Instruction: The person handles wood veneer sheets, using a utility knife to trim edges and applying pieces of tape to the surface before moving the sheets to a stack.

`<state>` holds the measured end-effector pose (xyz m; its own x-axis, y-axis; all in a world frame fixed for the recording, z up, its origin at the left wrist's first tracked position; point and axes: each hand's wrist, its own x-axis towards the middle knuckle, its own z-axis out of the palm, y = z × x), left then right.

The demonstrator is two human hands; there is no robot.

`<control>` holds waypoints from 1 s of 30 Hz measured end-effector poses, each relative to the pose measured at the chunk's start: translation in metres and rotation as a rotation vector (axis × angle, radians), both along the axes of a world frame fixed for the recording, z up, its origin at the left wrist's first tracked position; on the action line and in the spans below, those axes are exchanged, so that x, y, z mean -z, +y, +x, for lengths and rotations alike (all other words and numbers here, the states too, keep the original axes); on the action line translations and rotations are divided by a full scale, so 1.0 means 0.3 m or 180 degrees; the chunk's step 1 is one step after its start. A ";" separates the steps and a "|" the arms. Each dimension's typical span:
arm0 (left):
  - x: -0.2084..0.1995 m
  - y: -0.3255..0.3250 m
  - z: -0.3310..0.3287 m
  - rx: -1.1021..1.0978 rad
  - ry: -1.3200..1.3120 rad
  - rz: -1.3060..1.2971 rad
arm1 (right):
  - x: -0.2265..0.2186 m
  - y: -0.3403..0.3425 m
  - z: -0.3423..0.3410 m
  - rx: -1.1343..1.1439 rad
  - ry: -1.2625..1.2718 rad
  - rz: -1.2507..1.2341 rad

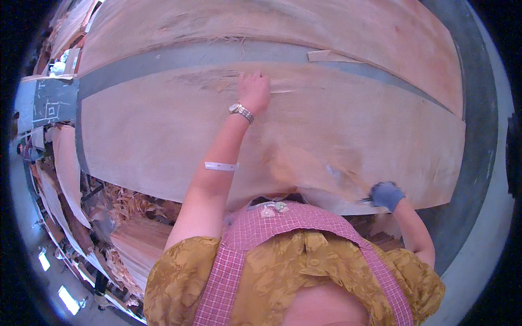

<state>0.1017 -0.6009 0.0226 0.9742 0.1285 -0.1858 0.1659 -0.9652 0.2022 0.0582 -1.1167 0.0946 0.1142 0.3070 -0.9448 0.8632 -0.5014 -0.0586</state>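
Note:
A large pale pinkish wood veneer sheet [163, 125] lies in front of me, with rough, torn grain near its far edge. My bare left hand [254, 91], with a metal watch on the wrist, rests at that torn patch. Its fingers are curled down against the sheet; whatever they pinch, if anything, is hidden. A small loose flake [223, 86] lies just left of it. My right hand [387, 195] wears a blue-grey glove and is closed low over the sheet's near right edge. Something dark shows at its fingers, too blurred to name.
Beyond a grey strip of table [179, 58] lies another veneer sheet [261, 22] with a ragged near edge. A narrow veneer offcut [331, 56] sits on the strip. Veneer scraps [136, 204] are heaped below at the left. A grey-green chalk-marked panel [55, 100] stands at far left.

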 end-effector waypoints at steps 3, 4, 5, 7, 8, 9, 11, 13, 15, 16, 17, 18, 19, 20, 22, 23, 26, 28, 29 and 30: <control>-0.021 0.024 0.029 0.0057 0.0339 -0.0002 | -0.225 0.129 0.120 0.0867 -0.0449 0.0578; -0.037 0.021 0.023 0.0093 0.0514 -0.0007 | -0.283 0.291 0.133 0.1702 -0.0235 0.1329; -0.044 0.018 0.019 0.0019 0.0644 -0.0102 | -0.233 0.376 0.101 0.2295 0.0044 0.2661; -0.039 0.017 0.046 -0.0143 0.0901 -0.0323 | -0.203 0.598 0.102 0.3864 0.1165 0.2923; 0.008 0.040 0.065 -0.0081 0.1018 -0.0413 | -0.221 0.744 0.081 0.4186 0.1448 0.3073; 0.073 0.072 0.087 -0.0015 0.1118 -0.0504 | -0.171 0.840 0.045 0.4276 0.1641 0.3313; 0.101 0.069 0.110 0.0154 0.1187 -0.0480 | -0.057 1.010 -0.014 0.4522 0.2035 0.3808; 0.081 0.067 0.127 0.0150 0.1093 -0.0297 | 0.030 1.124 -0.052 0.4672 0.2611 0.3926; 0.106 0.090 0.116 0.0213 0.1208 -0.0264 | 0.034 1.174 -0.087 0.4514 0.2879 0.3608; 0.114 0.107 0.110 0.0244 0.1261 -0.0244 | 0.025 1.183 -0.114 0.4380 0.3052 0.3504; 0.098 0.091 0.116 0.0129 0.1172 -0.0275 | 0.028 1.182 -0.125 0.4298 0.3168 0.3417; 0.068 0.067 0.112 0.0009 0.1093 -0.0318 | 0.002 1.177 -0.122 0.4349 0.3187 0.3229; 0.037 0.045 0.099 -0.0108 0.1013 -0.0357 | -0.037 1.166 -0.118 0.4399 0.3204 0.3044; 0.021 0.042 0.074 -0.0106 0.0777 -0.0221 | -0.077 1.160 -0.119 0.4397 0.3236 0.2855; 0.013 0.017 0.036 -0.0047 0.0314 0.0023 | -0.101 1.124 -0.116 0.4303 0.2937 0.2801; 0.039 0.014 0.009 -0.0116 -0.0132 0.0063 | -0.117 1.098 -0.115 0.4116 0.2830 0.2830; 0.125 -0.014 -0.065 -0.0247 -0.1120 0.0020 | -0.179 1.022 -0.114 0.3145 0.1882 0.3681; 0.115 -0.042 -0.091 -0.0287 -0.1319 -0.0267 | -0.221 0.969 -0.076 0.2879 0.1314 0.3908; 0.107 -0.043 -0.095 -0.0326 -0.1323 -0.0295 | -0.249 0.937 -0.048 0.3002 0.1193 0.3777; 0.102 -0.045 -0.091 -0.0362 -0.1338 -0.0335 | -0.261 0.903 -0.015 0.3121 0.1054 0.3642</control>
